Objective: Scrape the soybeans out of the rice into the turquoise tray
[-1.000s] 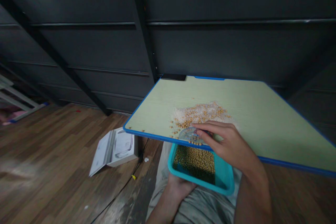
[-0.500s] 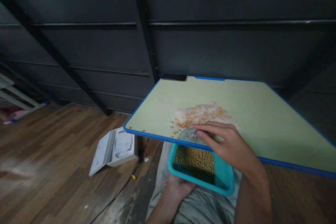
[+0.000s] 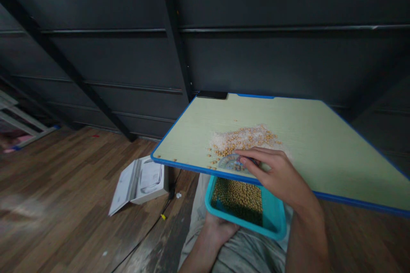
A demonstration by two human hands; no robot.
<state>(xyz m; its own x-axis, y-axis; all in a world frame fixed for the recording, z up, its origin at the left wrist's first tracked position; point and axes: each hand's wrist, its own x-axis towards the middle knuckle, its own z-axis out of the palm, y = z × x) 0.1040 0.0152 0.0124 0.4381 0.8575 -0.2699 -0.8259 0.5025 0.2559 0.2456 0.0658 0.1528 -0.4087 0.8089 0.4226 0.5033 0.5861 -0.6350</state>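
Note:
My right hand (image 3: pixel 269 168) pinches a clear, round-edged plastic piece (image 3: pixel 228 161) between thumb and fingers, low over the near edge of the pale tabletop (image 3: pixel 320 145). Its exact kind is hard to make out. Just beyond it lies a spread of yellow soybeans (image 3: pixel 229 148) mixed with white grains (image 3: pixel 219 138) that look like rice. Below the table edge, my left hand (image 3: pixel 219 229) grips a turquoise plastic tub (image 3: pixel 275 217) from underneath; its fingers are partly hidden. Many soybeans (image 3: pixel 241 198) fill the tub's left and middle part.
A black flat object, perhaps a phone (image 3: pixel 212 94), lies at the table's far left corner. An open white box (image 3: pixel 150 179) sits on the wooden floor to the left, beside a black cable (image 3: pixel 144 236). A dark panelled wall (image 3: pixel 256 59) stands behind the table.
Almost nothing differs. My right hand and the clear plastic piece have shifted very slightly, while the tub stays in place in my left hand.

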